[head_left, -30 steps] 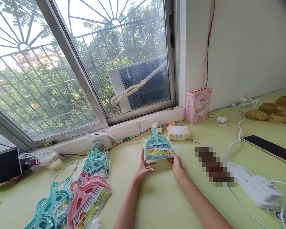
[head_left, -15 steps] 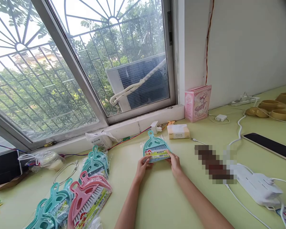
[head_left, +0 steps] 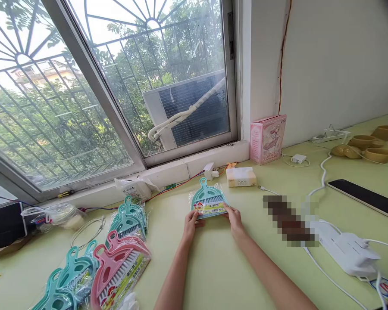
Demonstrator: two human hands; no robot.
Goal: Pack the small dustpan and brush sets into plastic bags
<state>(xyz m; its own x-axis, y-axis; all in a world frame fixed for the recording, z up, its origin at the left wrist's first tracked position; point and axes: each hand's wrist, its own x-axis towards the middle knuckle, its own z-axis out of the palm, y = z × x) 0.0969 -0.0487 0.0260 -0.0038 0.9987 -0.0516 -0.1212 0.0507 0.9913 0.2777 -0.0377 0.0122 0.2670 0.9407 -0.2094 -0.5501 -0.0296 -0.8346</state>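
Note:
A teal mini dustpan and brush set (head_left: 210,201), in clear wrapping with a printed label, is between my two hands. My left hand (head_left: 190,223) grips its lower left corner, thumb on the front and fingers behind. On the lower right corner, my right hand (head_left: 233,218) holds on in the same way. The set's handle points away from me toward the window. To the left lie more wrapped sets: pink ones (head_left: 121,269), teal ones (head_left: 127,219) behind them, and further teal ones (head_left: 63,282) at the near left.
A tissue pack (head_left: 241,177) and a pink box (head_left: 267,138) stand behind the hands. At right are a phone (head_left: 365,197), a white power strip (head_left: 345,249) with cables, and brown bowls (head_left: 378,155). A bagged container (head_left: 63,215) sits at left below the window.
My hands and the held teal set have shifted slightly left. My grip on both lower corners stays the same, and the surrounding things keep their places.

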